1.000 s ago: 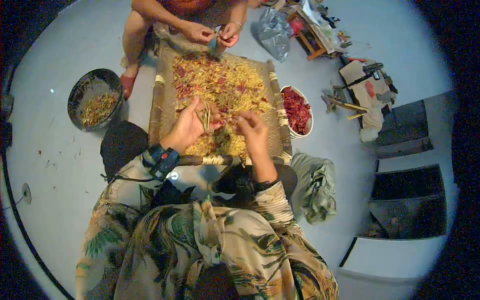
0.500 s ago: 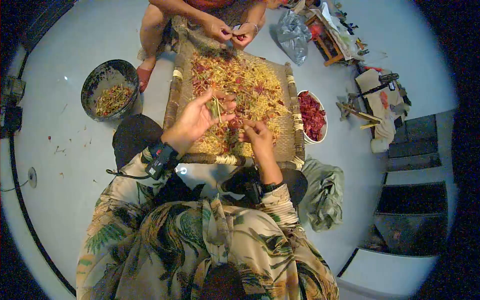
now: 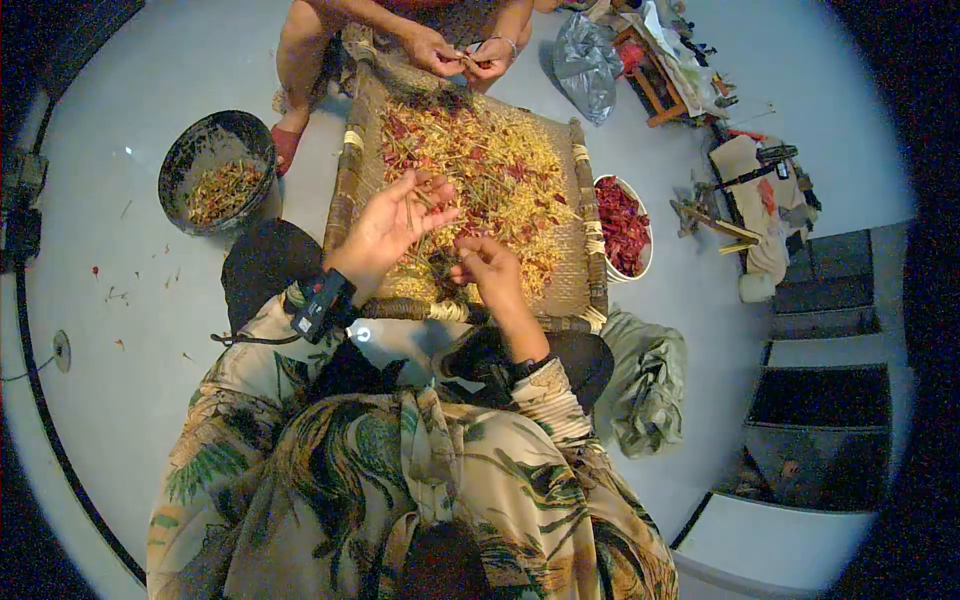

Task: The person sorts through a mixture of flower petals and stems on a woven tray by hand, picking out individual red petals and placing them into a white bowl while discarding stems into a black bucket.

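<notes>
A woven tray (image 3: pixel 585 235) with a wooden frame carries yellow seeds (image 3: pixel 535 160), red chili pieces and stems. Over its left half, my left hand (image 3: pixel 395 225) is turned palm up and holds several greenish stems (image 3: pixel 410 210) under curled fingers. My right hand (image 3: pixel 485 270) is just to the right and lower, above the tray's near part, with thumb and fingertips pinched together. Whatever lies between those fingertips is too small to make out.
At left stands a black bucket (image 3: pixel 225 125) with stems inside. A white bucket (image 3: pixel 648 250) of red chilies is at right. Across the tray another person's hands (image 3: pixel 460 58) pinch something small. Bags (image 3: pixel 585 70) and a green sack (image 3: pixel 645 385) lie on the floor.
My right hand has moved left and slightly down, nearer my left hand. My left hand has shifted slightly left. The other person's hands have moved a little.
</notes>
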Available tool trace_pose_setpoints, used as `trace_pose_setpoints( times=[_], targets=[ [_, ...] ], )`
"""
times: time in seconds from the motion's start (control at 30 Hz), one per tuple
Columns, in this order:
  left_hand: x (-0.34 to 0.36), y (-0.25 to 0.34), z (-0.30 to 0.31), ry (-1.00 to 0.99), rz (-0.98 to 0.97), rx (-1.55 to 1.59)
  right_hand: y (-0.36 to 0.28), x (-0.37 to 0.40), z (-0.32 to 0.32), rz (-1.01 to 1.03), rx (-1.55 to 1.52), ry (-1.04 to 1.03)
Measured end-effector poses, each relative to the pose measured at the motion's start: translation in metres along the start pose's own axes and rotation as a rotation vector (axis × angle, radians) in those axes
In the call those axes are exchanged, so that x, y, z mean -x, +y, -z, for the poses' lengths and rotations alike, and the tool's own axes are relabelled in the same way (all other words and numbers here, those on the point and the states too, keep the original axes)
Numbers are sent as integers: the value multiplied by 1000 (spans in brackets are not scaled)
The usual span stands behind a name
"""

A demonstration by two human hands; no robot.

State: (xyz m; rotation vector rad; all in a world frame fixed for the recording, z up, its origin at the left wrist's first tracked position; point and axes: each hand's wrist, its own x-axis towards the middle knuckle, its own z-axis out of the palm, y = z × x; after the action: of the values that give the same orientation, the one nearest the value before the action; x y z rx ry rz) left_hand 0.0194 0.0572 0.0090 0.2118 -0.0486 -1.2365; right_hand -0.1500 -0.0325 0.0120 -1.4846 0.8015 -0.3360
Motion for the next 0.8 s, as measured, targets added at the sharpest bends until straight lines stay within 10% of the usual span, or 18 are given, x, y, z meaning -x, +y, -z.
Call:
trace_pose_setpoints(
  times=[0.33, 0.53, 0.63, 0.73, 0.8],
  targets=[
    [27, 118, 14, -71, -229, -265, 31, -5, 12, 58, 245, -49],
    [65, 230, 39, 601, -414, -810, 54, -14, 10, 88, 310, -59],
    [83, 263, 69, 686, -130, -975, 60, -21, 6, 297, 572, -49],
    [68, 371, 227, 668, -182, -1920, 42, -22, -6, 152, 867, -208],
    [81, 303, 148, 596, -306, -1606, 46, -32, -12, 161, 1023, -259]
  ],
)
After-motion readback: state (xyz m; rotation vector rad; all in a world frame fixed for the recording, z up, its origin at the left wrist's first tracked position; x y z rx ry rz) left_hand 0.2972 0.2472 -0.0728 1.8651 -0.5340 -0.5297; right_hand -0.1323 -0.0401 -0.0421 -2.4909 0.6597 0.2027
